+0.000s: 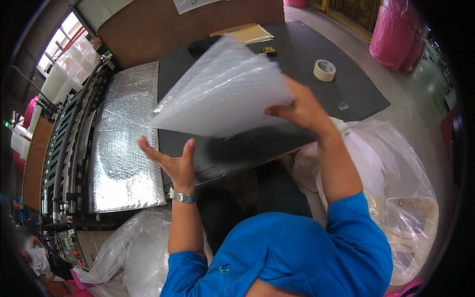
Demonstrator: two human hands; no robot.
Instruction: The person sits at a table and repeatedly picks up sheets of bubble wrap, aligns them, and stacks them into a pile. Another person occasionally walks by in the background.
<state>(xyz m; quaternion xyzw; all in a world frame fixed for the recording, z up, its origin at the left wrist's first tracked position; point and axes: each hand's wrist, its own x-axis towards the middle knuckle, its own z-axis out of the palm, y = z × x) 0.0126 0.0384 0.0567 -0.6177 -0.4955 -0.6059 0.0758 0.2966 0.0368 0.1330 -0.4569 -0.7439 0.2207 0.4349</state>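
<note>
A stack of clear bubble wrap sheets or bags [222,94] is held tilted above the dark table. My right hand [299,106] grips its right edge, thumb on the near face and fingers behind. My left hand [173,161], with a metal watch on the wrist, is raised just below the bubble wrap's left corner. Its thumb and fingers are spread, and nothing is in them. Left of that hand lies a silvery bubble sheet [126,143] on the machine's bed.
The dark table [346,84] carries a tape roll [324,70], a tape measure [269,51] and brown envelopes or papers [245,33]. A machine with rollers [69,153] stands at left. Large plastic bags [386,163] [143,247] flank me. Pink wrapped rolls [398,37] stand far right.
</note>
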